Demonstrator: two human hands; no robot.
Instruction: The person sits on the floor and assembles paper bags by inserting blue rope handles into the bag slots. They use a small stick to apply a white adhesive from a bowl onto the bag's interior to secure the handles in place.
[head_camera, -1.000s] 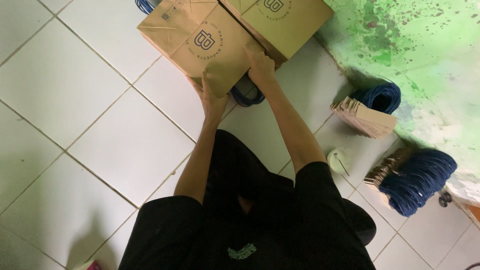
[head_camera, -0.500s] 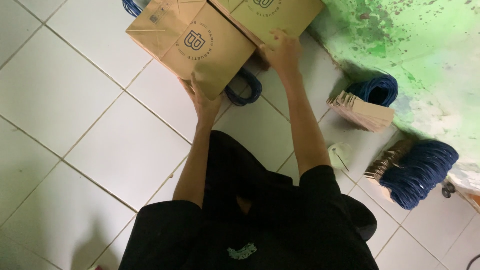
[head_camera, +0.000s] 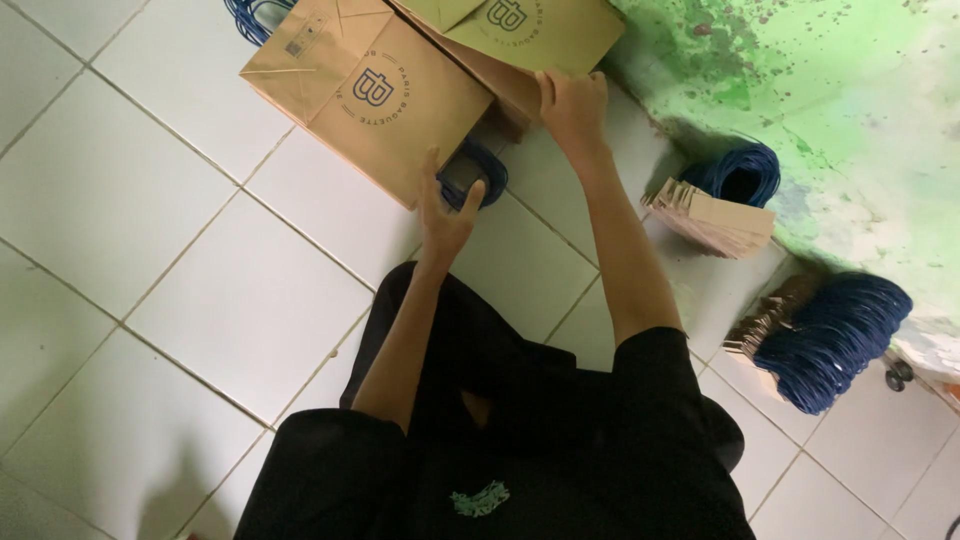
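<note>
Kneeling on the white tiled floor (head_camera: 250, 310), the person works at flat brown paper bags. The left hand (head_camera: 447, 215) has its fingers closed on the lower edge of the near paper bag (head_camera: 370, 100), beside blue cord handles (head_camera: 478, 172). The right hand (head_camera: 572, 105) lies flat, fingers spread, on the second bag (head_camera: 530, 25). More bag bundles (head_camera: 715, 218) lie by the green wall (head_camera: 830, 110).

White tiled floor (head_camera: 170, 250) underfoot; at three o'clock, a brown card stack (head_camera: 715, 222), blue cord bundle (head_camera: 835, 340) just below, green stained wall (head_camera: 830, 110) behind.
</note>
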